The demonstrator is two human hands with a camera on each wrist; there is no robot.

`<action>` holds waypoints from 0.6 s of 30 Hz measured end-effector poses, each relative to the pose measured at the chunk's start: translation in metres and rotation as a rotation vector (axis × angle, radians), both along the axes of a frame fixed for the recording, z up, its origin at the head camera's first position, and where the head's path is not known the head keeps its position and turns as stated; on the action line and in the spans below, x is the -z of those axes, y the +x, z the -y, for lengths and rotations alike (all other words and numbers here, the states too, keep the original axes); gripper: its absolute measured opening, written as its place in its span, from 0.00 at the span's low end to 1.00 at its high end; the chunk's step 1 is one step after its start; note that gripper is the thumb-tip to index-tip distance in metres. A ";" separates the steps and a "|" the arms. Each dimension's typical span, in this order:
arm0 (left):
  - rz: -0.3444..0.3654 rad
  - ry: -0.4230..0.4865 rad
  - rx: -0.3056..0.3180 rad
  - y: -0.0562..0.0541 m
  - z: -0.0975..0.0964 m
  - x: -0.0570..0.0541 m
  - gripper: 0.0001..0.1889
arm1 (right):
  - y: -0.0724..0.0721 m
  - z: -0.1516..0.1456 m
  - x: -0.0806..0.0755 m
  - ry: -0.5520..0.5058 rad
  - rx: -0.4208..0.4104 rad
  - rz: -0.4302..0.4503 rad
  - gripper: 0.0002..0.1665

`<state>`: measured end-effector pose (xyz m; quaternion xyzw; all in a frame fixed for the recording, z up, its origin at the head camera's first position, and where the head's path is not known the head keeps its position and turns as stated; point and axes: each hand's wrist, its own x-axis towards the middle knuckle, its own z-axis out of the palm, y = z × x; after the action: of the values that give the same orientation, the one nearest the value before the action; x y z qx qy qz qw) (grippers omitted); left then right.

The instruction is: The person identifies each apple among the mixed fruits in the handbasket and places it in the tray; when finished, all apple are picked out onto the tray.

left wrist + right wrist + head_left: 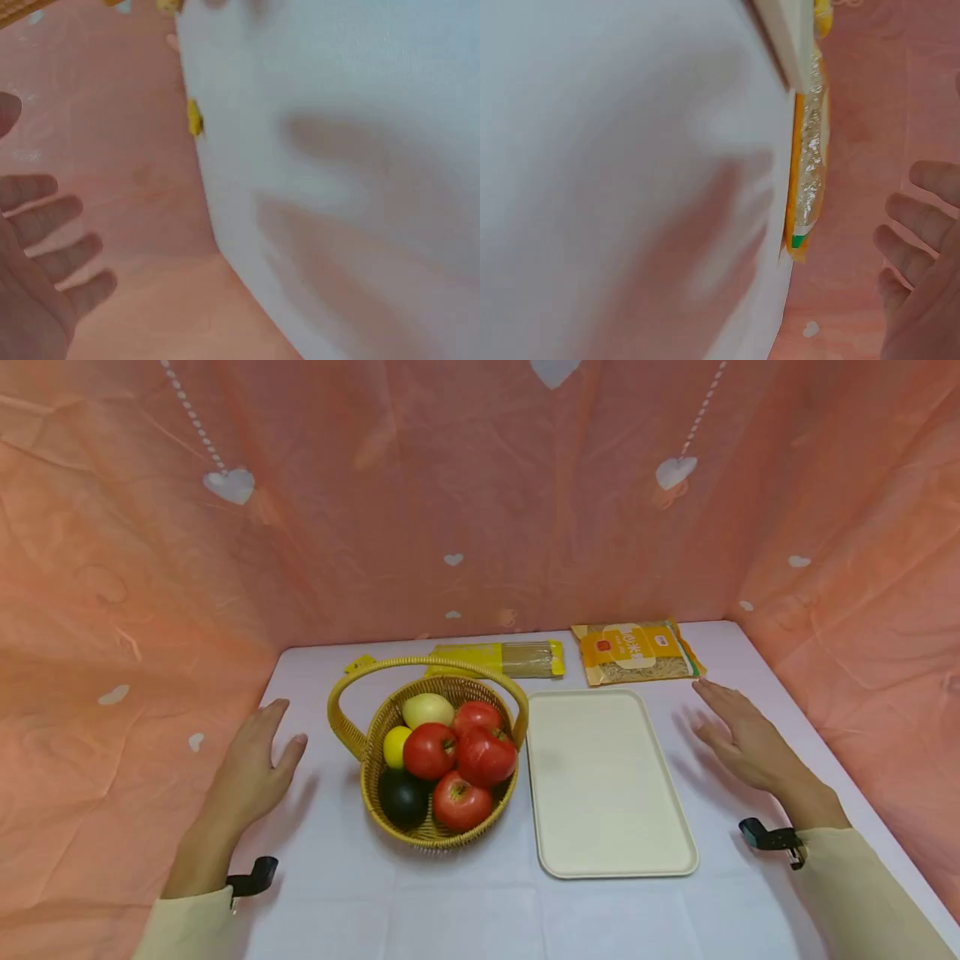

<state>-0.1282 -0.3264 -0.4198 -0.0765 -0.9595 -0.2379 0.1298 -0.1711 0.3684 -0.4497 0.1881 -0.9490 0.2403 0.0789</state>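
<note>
"What's in the head view?"
"One basket [431, 843], standing between the left hand [251, 768] and one tray [611, 777]. It holds seven pieces: four red fruits [431, 750], one pale fruit [428, 711], one yellow fruit [396, 747], one dark fruit [403, 797]. Behind lie one yellow packet [528, 658] and one orange packet [637, 653], the latter near the right hand [750, 743]."
"And the surface?"
"White cloth [457, 910], with pinkish-orange drapes [450, 485] printed with white hearts on three sides."
"Left wrist?"
"Four fingers spread, holding nothing; the hand's shadow falls on the cloth. One small yellow piece [195, 118] sits at the cloth's far edge."
"Right wrist?"
"Four fingers parted, slightly bent, holding nothing. The orange packet lies beyond the tray's corner, against the drape; another shadow crosses the cloth."
</note>
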 end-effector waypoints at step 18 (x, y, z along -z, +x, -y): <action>-0.267 0.651 0.375 0.067 -0.044 -0.014 0.28 | 0.006 0.016 0.013 -0.204 0.052 0.069 0.33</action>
<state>-0.0613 -0.2826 -0.4055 -0.2355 -0.7781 -0.5370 0.2251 -0.1656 0.3527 -0.4622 0.1460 -0.9263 0.3399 0.0713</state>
